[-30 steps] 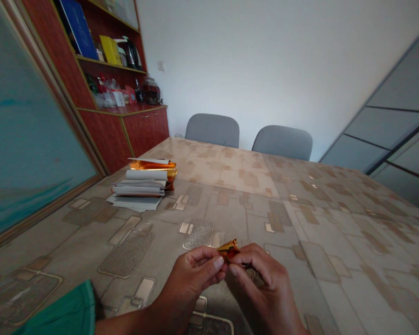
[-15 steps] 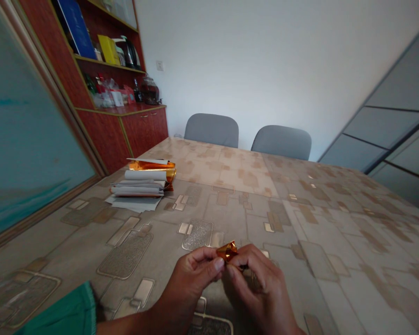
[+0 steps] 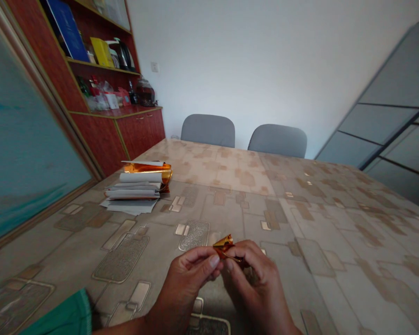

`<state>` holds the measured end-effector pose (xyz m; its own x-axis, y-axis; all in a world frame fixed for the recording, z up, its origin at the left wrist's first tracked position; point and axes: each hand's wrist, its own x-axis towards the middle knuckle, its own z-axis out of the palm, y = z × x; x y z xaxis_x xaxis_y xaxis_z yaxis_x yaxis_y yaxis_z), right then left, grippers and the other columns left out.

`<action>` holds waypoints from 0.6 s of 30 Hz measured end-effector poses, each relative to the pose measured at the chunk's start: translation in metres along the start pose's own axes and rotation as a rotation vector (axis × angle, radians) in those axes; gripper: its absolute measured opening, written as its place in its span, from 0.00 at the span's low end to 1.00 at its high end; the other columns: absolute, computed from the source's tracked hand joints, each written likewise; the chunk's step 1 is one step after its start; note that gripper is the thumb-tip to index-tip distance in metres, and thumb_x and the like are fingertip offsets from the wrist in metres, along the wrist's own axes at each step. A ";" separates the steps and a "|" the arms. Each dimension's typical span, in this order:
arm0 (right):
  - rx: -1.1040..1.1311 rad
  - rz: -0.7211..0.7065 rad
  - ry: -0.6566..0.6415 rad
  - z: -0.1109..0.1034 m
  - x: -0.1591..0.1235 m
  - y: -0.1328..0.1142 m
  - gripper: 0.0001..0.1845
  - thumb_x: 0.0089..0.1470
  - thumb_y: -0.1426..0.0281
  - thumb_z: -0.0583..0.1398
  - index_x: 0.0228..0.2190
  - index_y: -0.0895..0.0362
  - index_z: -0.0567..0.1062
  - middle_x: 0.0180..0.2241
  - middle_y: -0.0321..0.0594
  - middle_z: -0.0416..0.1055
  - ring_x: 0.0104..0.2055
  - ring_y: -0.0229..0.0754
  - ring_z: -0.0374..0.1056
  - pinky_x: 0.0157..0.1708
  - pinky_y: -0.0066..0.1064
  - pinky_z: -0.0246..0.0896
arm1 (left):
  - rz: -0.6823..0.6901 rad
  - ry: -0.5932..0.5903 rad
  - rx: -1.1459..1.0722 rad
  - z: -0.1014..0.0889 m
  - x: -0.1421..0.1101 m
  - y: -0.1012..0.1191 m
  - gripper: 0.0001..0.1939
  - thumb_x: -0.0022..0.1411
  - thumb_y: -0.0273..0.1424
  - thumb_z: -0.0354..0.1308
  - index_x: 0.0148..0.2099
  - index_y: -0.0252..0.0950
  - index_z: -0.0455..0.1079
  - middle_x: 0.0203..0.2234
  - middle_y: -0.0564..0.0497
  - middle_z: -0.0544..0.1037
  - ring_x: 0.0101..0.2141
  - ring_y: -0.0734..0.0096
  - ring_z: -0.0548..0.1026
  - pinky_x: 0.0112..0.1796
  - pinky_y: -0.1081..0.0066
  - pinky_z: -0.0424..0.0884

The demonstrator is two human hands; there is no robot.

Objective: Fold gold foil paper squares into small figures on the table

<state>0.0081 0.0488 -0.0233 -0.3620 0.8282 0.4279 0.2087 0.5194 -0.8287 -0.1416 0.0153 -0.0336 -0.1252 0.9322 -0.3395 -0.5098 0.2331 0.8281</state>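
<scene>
A small curled piece of gold-orange metallic foil [image 3: 224, 244] is pinched between the fingertips of my left hand [image 3: 190, 277] and my right hand [image 3: 256, 279]. Part of it is hidden behind my fingers. Both hands hover above the patterned table [image 3: 230, 170], and I cannot see the foil touching it. Farther left on the table lies a stack of papers and folded sheets [image 3: 136, 188], with a strip of the same gold-orange foil [image 3: 148, 167] on top.
A green sleeve [image 3: 61, 314] shows at the lower left. A red-brown wooden cabinet [image 3: 118, 135] holding bottles and books stands beyond the table's left corner. Two grey chairs [image 3: 207, 130] [image 3: 277, 140] stand at the far edge, with a large glass-paned panel [image 3: 380, 125] on the right.
The foil piece has curled and turned between my fingertips, and my hands have shifted slightly. The whole scene has drifted a little left as my head moved.
</scene>
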 end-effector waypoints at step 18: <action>0.035 0.002 0.024 0.005 -0.001 -0.002 0.09 0.58 0.76 0.63 0.29 0.52 0.78 0.32 0.37 0.76 0.37 0.43 0.72 0.37 0.32 0.66 | 0.036 -0.073 0.025 0.000 -0.001 -0.003 0.19 0.42 0.43 0.78 0.27 0.33 0.81 0.22 0.52 0.77 0.29 0.71 0.72 0.34 0.75 0.70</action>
<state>0.0039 0.0465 -0.0240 -0.3396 0.8341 0.4348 0.1771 0.5107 -0.8413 -0.1403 0.0140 -0.0358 -0.0803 0.9578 -0.2761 -0.4847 0.2045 0.8504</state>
